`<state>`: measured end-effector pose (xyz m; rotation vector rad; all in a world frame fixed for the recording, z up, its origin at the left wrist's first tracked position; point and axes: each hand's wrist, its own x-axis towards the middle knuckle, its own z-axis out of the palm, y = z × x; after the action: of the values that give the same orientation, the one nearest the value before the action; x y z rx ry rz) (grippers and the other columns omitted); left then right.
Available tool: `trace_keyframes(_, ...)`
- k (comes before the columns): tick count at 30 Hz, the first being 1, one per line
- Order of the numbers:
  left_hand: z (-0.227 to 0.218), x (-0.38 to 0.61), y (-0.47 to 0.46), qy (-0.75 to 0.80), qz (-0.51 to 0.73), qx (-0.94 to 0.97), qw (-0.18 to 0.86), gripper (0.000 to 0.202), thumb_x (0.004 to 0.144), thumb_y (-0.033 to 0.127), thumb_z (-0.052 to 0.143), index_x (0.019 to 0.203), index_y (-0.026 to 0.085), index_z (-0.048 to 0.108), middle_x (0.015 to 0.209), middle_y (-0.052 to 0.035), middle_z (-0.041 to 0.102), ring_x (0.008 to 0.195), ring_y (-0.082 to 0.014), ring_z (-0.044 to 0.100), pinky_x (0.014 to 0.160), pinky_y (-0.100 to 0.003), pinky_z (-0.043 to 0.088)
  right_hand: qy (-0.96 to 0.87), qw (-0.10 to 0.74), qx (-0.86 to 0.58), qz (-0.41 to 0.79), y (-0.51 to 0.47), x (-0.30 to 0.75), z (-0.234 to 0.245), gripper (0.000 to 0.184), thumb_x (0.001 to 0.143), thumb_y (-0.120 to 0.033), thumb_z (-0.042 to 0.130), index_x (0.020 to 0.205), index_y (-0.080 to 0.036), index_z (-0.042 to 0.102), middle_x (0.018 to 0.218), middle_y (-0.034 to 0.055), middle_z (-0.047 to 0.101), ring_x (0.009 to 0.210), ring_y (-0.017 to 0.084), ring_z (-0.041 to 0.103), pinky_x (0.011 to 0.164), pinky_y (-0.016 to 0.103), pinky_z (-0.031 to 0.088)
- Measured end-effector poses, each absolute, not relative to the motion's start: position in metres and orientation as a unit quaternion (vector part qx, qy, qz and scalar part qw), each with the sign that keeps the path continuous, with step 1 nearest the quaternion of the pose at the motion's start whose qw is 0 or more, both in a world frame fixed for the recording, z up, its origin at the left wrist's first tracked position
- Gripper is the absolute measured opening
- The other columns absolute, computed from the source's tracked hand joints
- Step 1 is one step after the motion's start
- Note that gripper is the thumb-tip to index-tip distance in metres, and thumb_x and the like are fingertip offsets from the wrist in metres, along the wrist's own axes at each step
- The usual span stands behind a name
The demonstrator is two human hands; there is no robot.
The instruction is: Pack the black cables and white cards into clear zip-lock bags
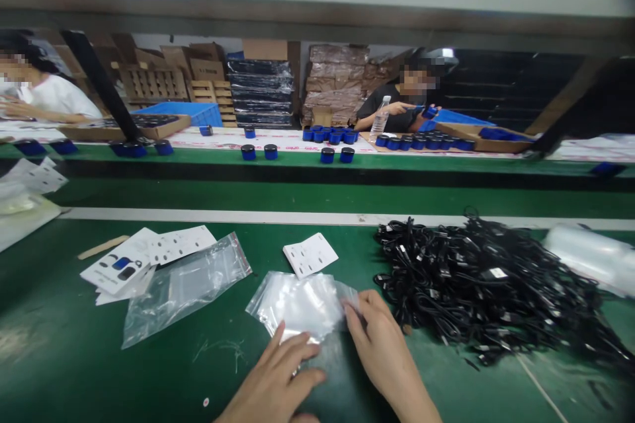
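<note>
A stack of small clear plastic bags [297, 301] lies fanned out on the green table in front of me. My left hand [278, 377] rests at the near edge of the stack, its fingers spread and the fingertips touching the bags. At the right side, my right hand [374, 337] pinches the edge of one clear bag [348, 301] between thumb and fingers. Just behind the stack sits a small pile of white printed cards [311, 255]. To the right of my right hand is a large heap of black cables [461, 284].
White leaflets [119, 264] and a larger zip bag [186, 287] lie at left, near a flat wooden stick [102, 248]. A clear plastic roll [590, 254] is at far right. Blue-and-black round items [327, 155] line the opposite bench, where two people sit.
</note>
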<state>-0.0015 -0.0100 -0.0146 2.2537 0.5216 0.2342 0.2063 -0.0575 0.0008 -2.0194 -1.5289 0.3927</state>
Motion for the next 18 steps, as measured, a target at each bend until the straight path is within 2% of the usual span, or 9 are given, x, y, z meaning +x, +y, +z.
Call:
trace_keyframes(3,-0.021,-0.006,0.006,0.211,0.096,0.924,0.303,0.034,0.085,0.028,0.058,0.119,0.030,0.060,0.130,-0.0064,0.060,0.130,-0.0314,0.043,0.111,-0.060,0.014,-0.541,0.347,-0.732,0.226,-0.066,0.215,0.000,0.024,0.090,-0.028,0.041,0.091,-0.017,0.063,0.080,0.0072,0.061,0.078,0.023,0.061,0.075,0.036,0.046)
trace_keyframes(5,-0.023,-0.013,0.008,0.287,0.131,0.895,0.316,0.037,0.087,0.034,0.056,0.123,0.034,0.055,0.136,-0.0050,0.055,0.132,-0.0322,0.040,0.110,-0.059,0.020,-0.487,0.399,-0.715,0.304,-0.070,0.217,0.002,0.022,0.085,-0.032,0.050,0.095,-0.017,0.063,0.077,0.0058,0.064,0.075,0.023,0.062,0.072,0.035,0.047)
trace_keyframes(8,-0.024,-0.015,0.003,0.390,0.265,0.766,0.437,0.061,0.082,0.057,0.054,0.137,0.034,0.038,0.146,-0.0087,0.041,0.133,-0.0325,0.038,0.108,-0.053,0.030,-0.437,0.469,-0.640,0.424,-0.074,0.209,0.014,0.025,0.084,-0.039,0.055,0.086,-0.017,0.065,0.073,0.0046,0.067,0.068,0.020,0.063,0.064,0.029,0.049)
trace_keyframes(10,-0.022,-0.008,-0.001,0.384,0.344,0.663,0.542,0.080,0.074,0.069,0.055,0.140,0.031,0.030,0.144,-0.0123,0.042,0.128,-0.0305,0.045,0.105,-0.046,0.037,-0.445,0.480,-0.569,0.498,-0.076,0.200,0.025,0.034,0.087,-0.046,0.052,0.078,-0.016,0.066,0.069,0.0040,0.068,0.065,0.017,0.063,0.064,0.027,0.050)
trace_keyframes(12,-0.017,0.000,-0.003,0.368,0.351,0.583,0.634,0.085,0.065,0.067,0.066,0.135,0.027,0.037,0.120,-0.0120,0.062,0.105,-0.0259,0.063,0.090,-0.037,0.049,-0.454,0.457,-0.518,0.562,-0.078,0.193,0.032,0.039,0.089,-0.049,0.050,0.077,-0.017,0.068,0.068,0.0031,0.068,0.064,0.016,0.063,0.066,0.027,0.050)
trace_keyframes(13,-0.013,0.004,-0.004,0.373,0.331,0.551,0.669,0.079,0.063,0.062,0.073,0.127,0.025,0.045,0.100,-0.0078,0.068,0.086,-0.0216,0.068,0.078,-0.033,0.053,-0.452,0.445,-0.509,0.582,-0.079,0.190,0.033,0.036,0.088,-0.048,0.052,0.078,-0.017,0.069,0.070,0.0025,0.068,0.065,0.015,0.063,0.067,0.027,0.050)
trace_keyframes(15,-0.004,0.009,-0.004,0.388,0.288,0.508,0.713,0.060,0.060,0.052,0.080,0.107,0.020,0.057,0.067,0.0034,0.063,0.054,-0.0116,0.062,0.057,-0.025,0.049,-0.455,0.426,-0.531,0.574,-0.079,0.189,0.032,0.025,0.085,-0.038,0.058,0.077,-0.018,0.069,0.070,0.0009,0.067,0.065,0.015,0.063,0.066,0.025,0.049)
trace_keyframes(16,0.000,0.011,-0.004,0.396,0.278,0.497,0.720,0.054,0.060,0.050,0.081,0.098,0.019,0.059,0.060,0.0064,0.058,0.047,-0.0084,0.057,0.052,-0.023,0.046,-0.468,0.421,-0.556,0.543,-0.079,0.189,0.030,0.018,0.083,-0.032,0.061,0.073,-0.018,0.068,0.068,0.0002,0.066,0.065,0.015,0.062,0.065,0.024,0.048)
trace_keyframes(18,0.009,0.011,-0.006,0.418,0.291,0.497,0.703,0.049,0.058,0.051,0.081,0.088,0.017,0.061,0.059,0.0067,0.058,0.046,-0.0068,0.054,0.051,-0.021,0.044,-0.510,0.409,-0.597,0.465,-0.077,0.190,0.024,0.013,0.077,-0.019,0.065,0.064,-0.018,0.067,0.065,-0.0008,0.063,0.066,0.015,0.060,0.063,0.022,0.045)
